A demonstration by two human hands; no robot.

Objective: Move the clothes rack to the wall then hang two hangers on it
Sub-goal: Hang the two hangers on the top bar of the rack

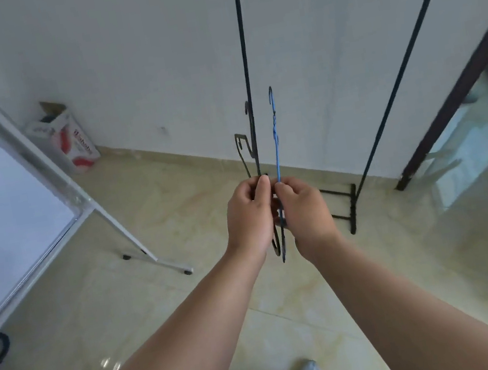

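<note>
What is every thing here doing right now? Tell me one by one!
Black hanger: held in the left hand, hook up, not hung yet.
Blue hanger: held in the right hand, hook up, not hung yet.
Clothes rack: standing upright by the wall, no hanger seen on it.
Cardboard box: on the floor in the corner, top flap open.
Whiteboard stand: standing on the floor, at the left.
</note>
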